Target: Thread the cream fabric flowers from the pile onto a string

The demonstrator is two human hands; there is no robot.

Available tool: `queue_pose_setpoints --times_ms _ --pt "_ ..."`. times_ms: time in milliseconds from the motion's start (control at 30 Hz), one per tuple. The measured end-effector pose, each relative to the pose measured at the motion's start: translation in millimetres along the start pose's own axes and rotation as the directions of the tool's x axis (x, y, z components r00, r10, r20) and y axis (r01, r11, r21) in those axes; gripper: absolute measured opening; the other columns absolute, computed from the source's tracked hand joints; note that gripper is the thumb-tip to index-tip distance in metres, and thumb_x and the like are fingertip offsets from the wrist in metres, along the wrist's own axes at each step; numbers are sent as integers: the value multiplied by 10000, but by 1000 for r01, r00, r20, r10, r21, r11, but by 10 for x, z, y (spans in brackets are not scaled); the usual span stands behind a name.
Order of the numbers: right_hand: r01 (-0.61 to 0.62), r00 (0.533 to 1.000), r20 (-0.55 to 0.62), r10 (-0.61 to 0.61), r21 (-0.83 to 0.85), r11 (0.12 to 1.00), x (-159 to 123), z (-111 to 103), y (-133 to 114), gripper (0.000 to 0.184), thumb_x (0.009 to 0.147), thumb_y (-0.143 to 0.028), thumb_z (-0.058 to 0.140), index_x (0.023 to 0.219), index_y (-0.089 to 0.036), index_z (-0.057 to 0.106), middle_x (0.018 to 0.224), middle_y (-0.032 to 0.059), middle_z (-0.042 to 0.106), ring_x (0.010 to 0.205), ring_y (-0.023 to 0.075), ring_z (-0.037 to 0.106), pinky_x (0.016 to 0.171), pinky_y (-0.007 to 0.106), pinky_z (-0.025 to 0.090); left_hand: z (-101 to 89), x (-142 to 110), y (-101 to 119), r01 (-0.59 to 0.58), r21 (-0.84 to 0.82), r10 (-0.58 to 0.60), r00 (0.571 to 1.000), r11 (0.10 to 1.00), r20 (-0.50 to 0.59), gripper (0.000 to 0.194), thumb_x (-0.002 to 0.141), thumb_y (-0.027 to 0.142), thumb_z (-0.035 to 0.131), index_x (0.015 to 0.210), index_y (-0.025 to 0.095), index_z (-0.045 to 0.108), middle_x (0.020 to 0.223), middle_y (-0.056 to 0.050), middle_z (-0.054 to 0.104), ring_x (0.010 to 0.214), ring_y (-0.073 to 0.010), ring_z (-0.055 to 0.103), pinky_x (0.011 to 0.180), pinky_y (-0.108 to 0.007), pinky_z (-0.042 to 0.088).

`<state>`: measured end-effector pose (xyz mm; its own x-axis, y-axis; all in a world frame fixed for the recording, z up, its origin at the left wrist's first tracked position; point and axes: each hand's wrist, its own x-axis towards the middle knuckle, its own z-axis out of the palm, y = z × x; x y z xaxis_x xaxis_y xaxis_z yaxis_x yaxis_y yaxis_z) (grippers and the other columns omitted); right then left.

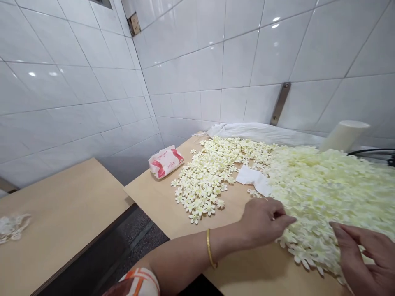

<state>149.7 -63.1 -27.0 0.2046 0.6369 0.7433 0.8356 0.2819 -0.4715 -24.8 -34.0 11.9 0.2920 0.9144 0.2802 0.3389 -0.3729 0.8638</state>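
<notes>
My left hand (265, 222), a gold bangle on its wrist, hovers over the near left side of a large heap of pale yellow flowers (333, 189). Its thumb and fingers are pinched together, and whatever may be in them does not show. Over the near right side of the same heap, my right hand (367, 255) also has thumb and fingertips closed in a pinch; I cannot make out anything between them. A smaller spread of white flowers with yellow centres (205, 185) lies to the left. Between the two groups is a crumpled white tissue (253, 179).
A pink and white tissue pack (166, 161) lies near the table's left edge. White sheeting (265, 130) runs along the wall, with a white cylinder (344, 136) at the right. Across a gap stands another table (68, 205), holding a white lacy piece (12, 227).
</notes>
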Motion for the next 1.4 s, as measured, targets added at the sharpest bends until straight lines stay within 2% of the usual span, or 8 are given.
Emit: queue_pose_setpoints --times_ms 133,300,400,567,767,867,1133,1400 --pt "11 1000 -12 -11 -68 998 23 -45 -155 202 780 -397 439 721 -232 539 758 94 597 735 261 564 661 392 432 -519 -286 -200 -74 292 145 962 954 -232 183 760 287 510 623 187 579 681 -55 587 781 -186 501 790 -341 387" --pt "92 995 37 -90 -63 994 7 -41 -251 236 810 -368 406 719 -196 540 732 76 571 729 225 543 697 369 428 -1149 -635 -705 214 564 98 876 797 -472 304 783 339 453 981 150 585 1094 -142 528 1094 -256 406 920 -427 340" --pt "155 986 78 -150 -56 986 -61 17 -264 182 816 -310 413 756 -206 550 761 65 564 759 215 534 726 362 415 -1347 -741 -900 340 647 -2 886 683 -464 462 797 395 400 1158 119 483 1250 -173 425 1229 -296 270 978 -472 268" --pt "312 931 178 -318 65 948 -172 132 -457 119 810 -224 451 805 -188 563 780 70 549 747 194 519 695 336 417 -1345 -711 -929 369 711 -162 925 599 -344 563 835 433 280 1264 79 365 1292 -206 387 1266 -297 236 999 -470 227" --pt "600 660 504 -558 94 795 -247 336 -763 199 824 -144 415 937 -170 577 986 94 601 974 242 470 799 374 349 -1066 -694 -860 253 762 -81 963 596 -256 530 842 431 273 1238 104 404 1279 -199 409 1244 -293 283 979 -459 260" --pt "668 607 546 -577 42 743 -265 435 -759 222 828 -133 413 982 -161 570 974 89 612 985 241 477 820 378 319 -930 -718 -815 228 758 -55 968 611 -247 514 837 425 297 1233 118 413 1278 -195 416 1237 -296 294 973 -473 263" --pt "577 724 470 -505 -13 816 -243 414 -677 181 814 -122 413 808 -166 589 874 88 599 953 246 468 802 377 320 -937 -583 -679 266 726 -75 955 635 -286 495 812 413 358 1185 105 462 1292 -205 398 1240 -352 257 952 -527 249" --pt "442 807 422 -414 35 896 21 483 -774 211 799 -103 409 705 -181 582 753 62 588 798 203 468 701 335 331 -904 -275 -302 -92 637 119 993 765 0 394 814 435 359 1030 167 551 1110 -139 540 1107 -279 426 897 -438 361"
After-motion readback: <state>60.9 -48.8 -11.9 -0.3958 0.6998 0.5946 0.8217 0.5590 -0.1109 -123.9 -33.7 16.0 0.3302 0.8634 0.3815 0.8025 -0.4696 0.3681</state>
